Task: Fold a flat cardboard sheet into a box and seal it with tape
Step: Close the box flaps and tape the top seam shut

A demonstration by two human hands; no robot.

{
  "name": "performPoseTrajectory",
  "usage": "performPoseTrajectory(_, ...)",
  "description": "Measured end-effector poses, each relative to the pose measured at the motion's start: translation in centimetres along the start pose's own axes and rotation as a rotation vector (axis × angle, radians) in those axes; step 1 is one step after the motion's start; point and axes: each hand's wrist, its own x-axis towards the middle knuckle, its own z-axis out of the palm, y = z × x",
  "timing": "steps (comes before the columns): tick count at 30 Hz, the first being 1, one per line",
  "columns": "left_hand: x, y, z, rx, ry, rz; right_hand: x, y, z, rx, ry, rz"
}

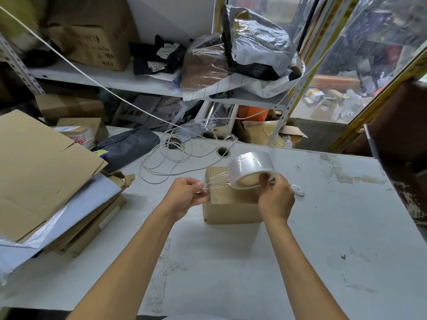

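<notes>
A small folded cardboard box (231, 210) stands on the white table (323, 239), its flaps closed on top. Above it my right hand (276, 196) grips a roll of clear tape (250, 168) by its core. My left hand (187, 195) pinches the loose end of the tape strip (217, 181), which stretches wrinkled between the roll and my fingers, just over the box's left top edge. Part of the box top is hidden behind the roll and my right hand.
A stack of flat cardboard sheets (41, 172) and grey mailers lies at the left. A coiled white cable (166, 158) sits behind the box. A small white object (298, 190) rests to the right of my hand. Cluttered shelves (138, 82) stand behind the table.
</notes>
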Motion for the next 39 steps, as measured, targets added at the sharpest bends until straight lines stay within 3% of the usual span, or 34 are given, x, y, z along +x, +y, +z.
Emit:
performPoseTrajectory(13,1.2,-1.6,0.5,0.129,0.078,0.018,-0.3,0.2,0.5,-0.065,0.057,-0.111)
performPoseTrajectory(17,1.2,-2.8,0.4,0.019,0.09,-0.107,-0.4,0.2,0.5,-0.077,0.079,-0.137)
performPoseTrajectory(19,1.0,-3.3,0.5,0.012,0.141,-0.069,-0.4,0.3,0.5,-0.079,0.078,-0.149)
performPoseTrajectory(22,0.7,-3.0,1.6,0.294,0.323,0.241,-0.4,0.3,0.4,-0.069,0.072,-0.144)
performPoseTrajectory(26,-2.3,-2.0,4.0,0.461,0.435,0.36,-0.5,0.2,0.6,-0.06,0.067,-0.135)
performPoseTrajectory(34,-3.5,-4.6,4.7,1.216,0.234,0.609,-0.6,0.0,0.3,-0.056,0.048,-0.113)
performPoseTrajectory(39,-2.6,-5.5,4.2,1.482,0.193,0.692,-0.7,0.2,-0.2,-0.048,0.009,-0.142)
